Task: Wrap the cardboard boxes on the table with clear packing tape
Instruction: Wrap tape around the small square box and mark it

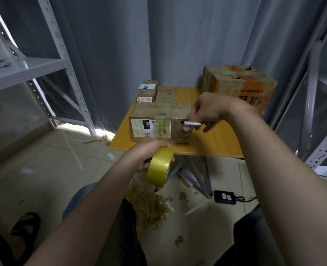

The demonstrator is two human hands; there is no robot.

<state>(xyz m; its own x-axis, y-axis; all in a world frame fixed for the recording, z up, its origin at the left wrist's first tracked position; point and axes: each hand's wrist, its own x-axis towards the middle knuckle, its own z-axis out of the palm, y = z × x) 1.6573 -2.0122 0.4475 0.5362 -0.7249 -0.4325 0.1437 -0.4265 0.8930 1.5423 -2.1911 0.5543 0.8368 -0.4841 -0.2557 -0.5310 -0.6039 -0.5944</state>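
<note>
A cardboard box [158, 114] with a white label on its front stands near the front edge of the small wooden table [216, 143]. My left hand [149, 152] grips a yellowish roll of packing tape [159, 167] just below the table's front edge, in front of the box. A strip of clear tape seems to run from the roll up over the label. My right hand [206, 112] holds a small white cutter or pen [191, 123] against the box's right front corner. Two smaller boxes [147, 91] [166, 95] sit behind it.
A large orange-and-brown box [239, 87] stands at the table's back right. Grey metal shelving [43, 68] rises at left and right [316, 112]. Tape scraps [151, 204] and a black device [225, 196] lie on the tiled floor under the table. Grey curtains hang behind.
</note>
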